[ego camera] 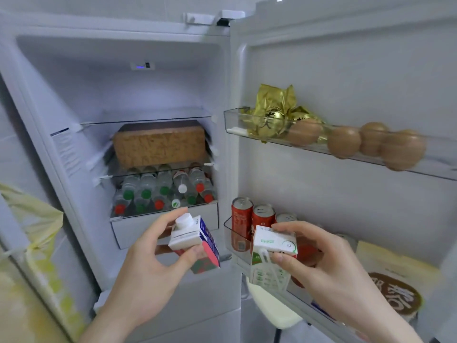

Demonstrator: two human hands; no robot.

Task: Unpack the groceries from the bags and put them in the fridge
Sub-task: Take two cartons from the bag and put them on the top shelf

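Observation:
The fridge [118,78] stands open in front of me, its door swung to the right. My left hand [146,266] grips a small carton [195,246] with a white screw cap and blue and red sides, held tilted before the lower fridge shelves. My right hand [319,258] grips a white and green carton [270,258] with a straw on its side, right at the lower door shelf [228,233]. A yellow plastic bag [37,224] hangs at the far left.
Upper door shelf [231,120] holds several brown eggs [343,142] and gold foil packets [274,110]. Red cans [241,224] and a beige packet [393,280] stand in the lower door shelf. Inside are a brown box [158,144] and several bottles [163,191] lying on the shelf below.

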